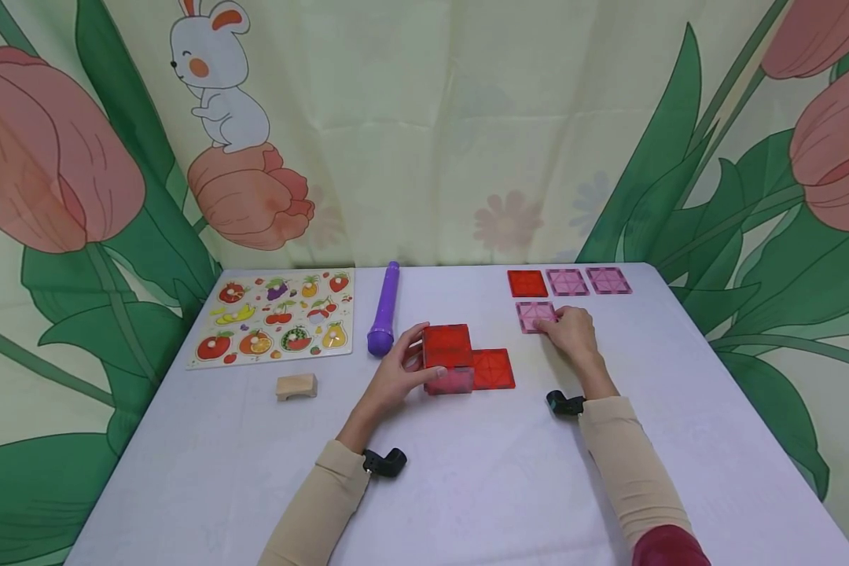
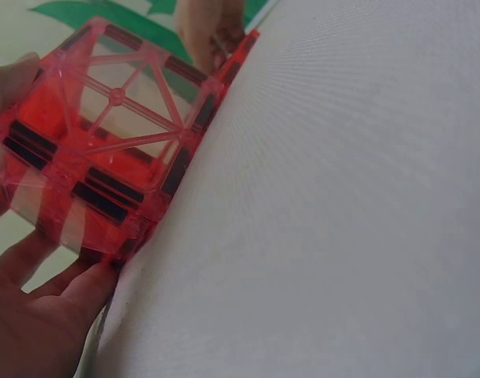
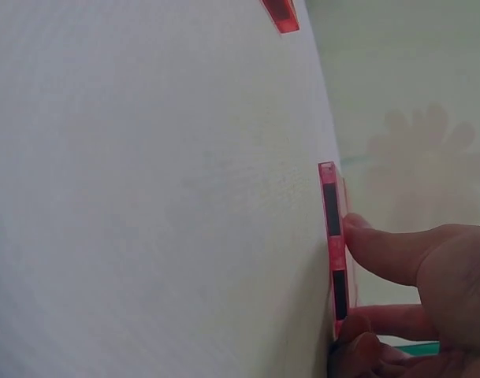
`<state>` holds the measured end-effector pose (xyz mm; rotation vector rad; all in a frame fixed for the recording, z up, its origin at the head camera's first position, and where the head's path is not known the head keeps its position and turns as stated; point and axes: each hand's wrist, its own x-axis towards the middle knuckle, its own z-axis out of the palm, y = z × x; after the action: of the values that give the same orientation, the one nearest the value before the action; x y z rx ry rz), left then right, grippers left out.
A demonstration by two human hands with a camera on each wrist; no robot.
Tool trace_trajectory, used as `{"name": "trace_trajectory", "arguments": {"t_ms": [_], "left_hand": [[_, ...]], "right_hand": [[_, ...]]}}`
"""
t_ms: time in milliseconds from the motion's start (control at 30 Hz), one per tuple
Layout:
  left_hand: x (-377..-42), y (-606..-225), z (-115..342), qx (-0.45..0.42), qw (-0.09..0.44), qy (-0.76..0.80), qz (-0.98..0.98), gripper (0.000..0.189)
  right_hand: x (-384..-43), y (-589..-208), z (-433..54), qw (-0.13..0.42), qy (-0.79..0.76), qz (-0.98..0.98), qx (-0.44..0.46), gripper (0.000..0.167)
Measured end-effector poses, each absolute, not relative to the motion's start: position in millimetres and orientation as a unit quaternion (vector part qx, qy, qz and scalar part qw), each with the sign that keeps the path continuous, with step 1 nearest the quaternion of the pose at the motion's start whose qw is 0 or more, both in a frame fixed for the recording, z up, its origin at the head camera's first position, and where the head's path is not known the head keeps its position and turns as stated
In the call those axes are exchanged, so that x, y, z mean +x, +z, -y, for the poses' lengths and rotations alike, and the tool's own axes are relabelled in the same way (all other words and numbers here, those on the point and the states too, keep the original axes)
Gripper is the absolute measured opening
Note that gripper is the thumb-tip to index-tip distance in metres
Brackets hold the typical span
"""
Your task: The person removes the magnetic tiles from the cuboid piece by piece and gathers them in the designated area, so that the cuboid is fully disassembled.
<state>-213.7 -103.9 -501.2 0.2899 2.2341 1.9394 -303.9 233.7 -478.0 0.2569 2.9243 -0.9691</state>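
Note:
My left hand (image 1: 398, 375) grips a box built of translucent red magnetic tiles (image 1: 447, 346), thumb on its front and fingers round its left side. One flat red tile (image 1: 494, 369) lies against the right of that box. In the left wrist view, the box (image 2: 117, 98) shows its ribbed front face and dark magnets along the edges. Farther right, my right hand (image 1: 573, 336) pinches a pink magnetic tile (image 1: 531, 316) by its right side. From the right wrist, this tile (image 3: 335, 244) appears edge-on, low over the white cloth, between thumb and fingers; contact with the cloth is unclear.
Behind the right hand lie a red tile (image 1: 527, 284) and two pink tiles, one of them (image 1: 567, 282) in the middle. To the left are a purple toy microphone (image 1: 385, 310), a fruit puzzle board (image 1: 255, 346) and a wooden block (image 1: 296, 387). A printed curtain (image 1: 410, 157) hangs behind the table.

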Motion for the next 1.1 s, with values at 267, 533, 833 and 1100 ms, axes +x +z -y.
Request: {"name": "trace_trajectory", "arguments": {"t_ms": [267, 533, 833, 1100], "left_hand": [[-213.7, -502.0, 103.6, 0.105, 0.081, 0.653, -0.746, 0.081], [-214.6, -502.5, 104.2, 0.111, 0.076, 0.652, -0.747, 0.084], [-214.9, -502.8, 104.3, 0.111, 0.075, 0.653, -0.746, 0.082], [-214.7, -503.0, 104.3, 0.115, 0.075, 0.655, -0.743, 0.083]], "right_hand": [[-301.9, -475.1, -233.8, 0.033, -0.318, -0.943, 0.097, 0.066], [-292.2, -464.0, -230.2, 0.038, -0.341, -0.933, 0.106, 0.077], [-276.5, -454.5, -219.9, 0.040, -0.351, -0.935, 0.041, 0.079], [-266.1, -456.0, -205.0, 0.053, -0.331, -0.942, 0.005, 0.082]]}}
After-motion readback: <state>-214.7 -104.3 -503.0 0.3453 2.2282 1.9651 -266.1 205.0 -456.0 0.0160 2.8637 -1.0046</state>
